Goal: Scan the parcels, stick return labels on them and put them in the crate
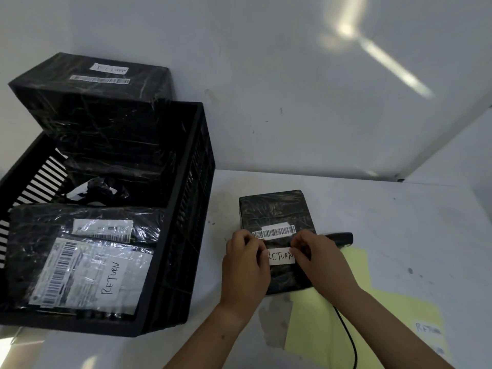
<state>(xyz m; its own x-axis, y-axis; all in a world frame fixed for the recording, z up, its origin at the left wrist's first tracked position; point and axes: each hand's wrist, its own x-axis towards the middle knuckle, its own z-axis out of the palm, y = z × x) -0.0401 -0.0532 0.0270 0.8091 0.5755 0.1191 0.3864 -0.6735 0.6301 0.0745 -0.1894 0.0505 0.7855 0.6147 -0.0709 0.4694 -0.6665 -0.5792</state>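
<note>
Currently we are pinching the white return label [281, 256] at both ends. Our left hand [245, 265] is gripping its left end and our right hand [316, 257] its right end, with the fingers of both hands curled onto it. The label, handwritten RETURN, is lying against the top face of the black plastic-wrapped parcel [277, 214], just below the barcode sticker [274, 231].

The parcel is sitting on the white table [399, 222], a little right of the crate [186, 209], and its near end is overlapping a pale yellow sheet [372, 302]. A black scanner [342, 238] is lying just beside the parcel's right edge, partly hidden behind our right hand — its cable [351, 339] is running toward us across the yellow sheet. Farther right on that sheet a spare label [427, 328] is showing, blurred.

The black slatted crate is standing at the left and holding wrapped parcels — a near parcel [40, 230] is lying flat with a large shipping label marked RETURN, and a tall parcel [101, 115] at the far end is rising above the rim, carrying a white label and a barcode strip on top.
</note>
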